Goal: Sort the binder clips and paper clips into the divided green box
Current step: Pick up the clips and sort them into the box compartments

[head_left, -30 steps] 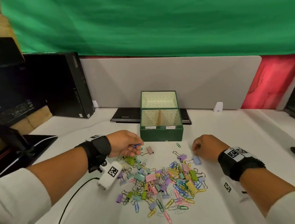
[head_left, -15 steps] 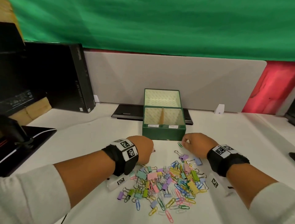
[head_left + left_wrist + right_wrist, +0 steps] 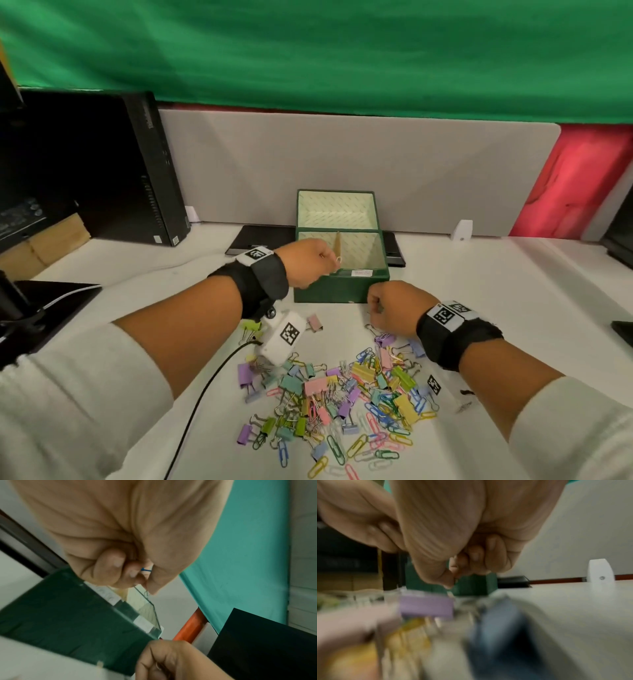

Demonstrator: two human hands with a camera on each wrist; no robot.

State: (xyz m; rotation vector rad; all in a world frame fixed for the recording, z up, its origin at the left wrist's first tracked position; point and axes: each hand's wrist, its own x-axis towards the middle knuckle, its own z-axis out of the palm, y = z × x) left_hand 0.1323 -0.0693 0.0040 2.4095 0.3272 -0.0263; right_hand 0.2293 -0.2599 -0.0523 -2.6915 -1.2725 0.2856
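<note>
On the near middle of the worktop [image 3: 513, 274] lies a loose pile [image 3: 339, 401] of pastel binder clips and paper clips, too many and too tangled to count. At its far right edge the right hand [image 3: 394, 308] hovers just over a purple clip [image 3: 385, 340]; its grip is curled tight, thumb against forefinger, but whether anything is pinched there cannot be told, since the wrist view is blurred. A single pink clip [image 3: 314, 322] lies apart at the pile's far left, near a white wrist camera [image 3: 282, 337] bearing a square black-and-white marker. Beyond the pile stands the green box [image 3: 329, 294], lid open, with two front compartments split by one divider [image 3: 337, 245]. Two white labels sit on its front rim; their writing is too small to read. The left hand [image 3: 308, 262] is over the box's left compartment, fingers curled in a closed grip that pinches a paper clip [image 3: 338, 259]; the left wrist view shows blue wire [image 3: 145, 569] between thumb and fingertips. Behind the box lies a flat black device [image 3: 253, 240], and at the far left corner stands a black computer [image 3: 130, 168].
</note>
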